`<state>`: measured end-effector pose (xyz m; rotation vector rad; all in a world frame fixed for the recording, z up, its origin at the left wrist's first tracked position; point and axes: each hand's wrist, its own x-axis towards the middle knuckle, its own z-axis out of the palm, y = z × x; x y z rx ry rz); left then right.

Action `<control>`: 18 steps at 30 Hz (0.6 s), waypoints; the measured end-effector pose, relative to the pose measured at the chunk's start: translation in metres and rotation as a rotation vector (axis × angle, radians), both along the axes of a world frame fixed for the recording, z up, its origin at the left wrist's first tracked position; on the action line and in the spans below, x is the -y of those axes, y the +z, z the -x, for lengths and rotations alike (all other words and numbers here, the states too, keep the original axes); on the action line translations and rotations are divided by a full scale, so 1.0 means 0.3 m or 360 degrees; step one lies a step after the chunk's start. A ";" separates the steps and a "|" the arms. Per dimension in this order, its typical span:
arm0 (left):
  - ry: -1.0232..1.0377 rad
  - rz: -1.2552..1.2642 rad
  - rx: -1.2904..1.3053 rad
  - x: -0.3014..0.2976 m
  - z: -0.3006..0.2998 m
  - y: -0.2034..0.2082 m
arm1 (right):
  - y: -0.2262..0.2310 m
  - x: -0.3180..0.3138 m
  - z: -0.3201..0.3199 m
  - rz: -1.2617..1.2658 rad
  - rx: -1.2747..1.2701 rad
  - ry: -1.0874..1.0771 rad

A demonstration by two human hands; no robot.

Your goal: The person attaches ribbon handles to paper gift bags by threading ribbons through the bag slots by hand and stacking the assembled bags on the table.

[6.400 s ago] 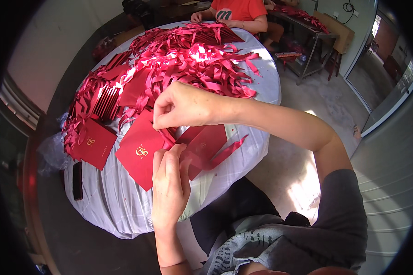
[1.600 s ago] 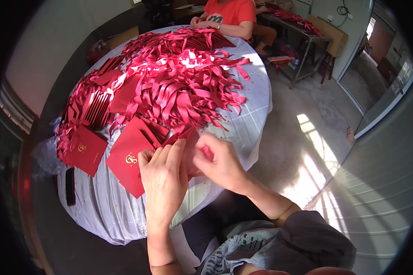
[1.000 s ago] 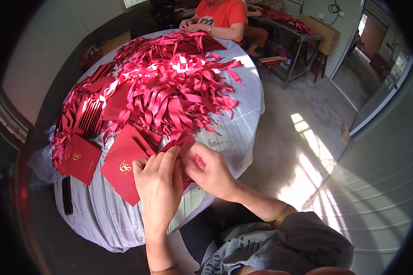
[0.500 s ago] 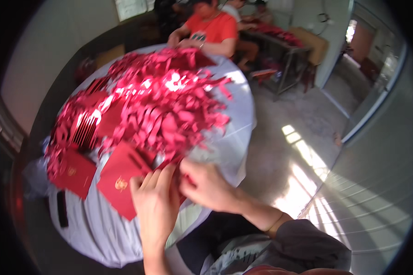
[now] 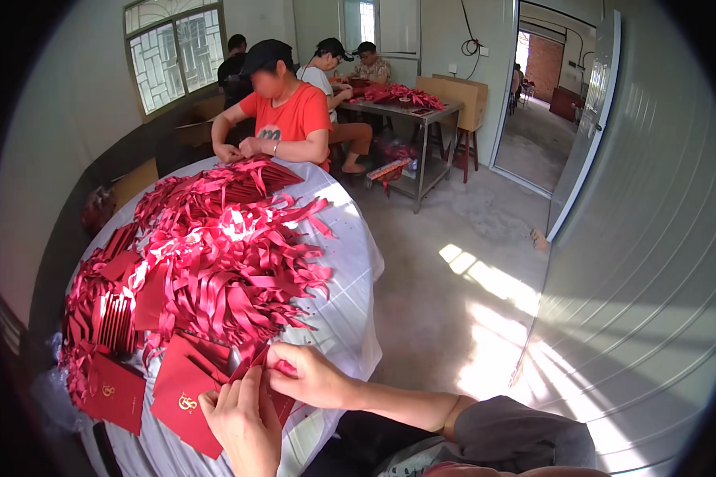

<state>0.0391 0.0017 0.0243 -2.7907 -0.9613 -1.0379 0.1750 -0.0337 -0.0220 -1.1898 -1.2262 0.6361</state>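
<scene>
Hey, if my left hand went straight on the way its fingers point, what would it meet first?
Your left hand would likely meet the red paper piece at its fingertips first, then the heap of ribbons beyond, though depth is hard to judge.

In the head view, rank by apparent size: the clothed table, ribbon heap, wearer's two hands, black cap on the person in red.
Largest to smallest:
1. Clothed table
2. Ribbon heap
3. Left hand and right hand: too alike to rank
4. Black cap
</scene>
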 end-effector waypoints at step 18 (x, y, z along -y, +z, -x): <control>-0.0007 0.0001 0.0048 0.020 0.003 -0.021 | 0.060 0.002 -0.089 -0.0567 0.1039 -0.0153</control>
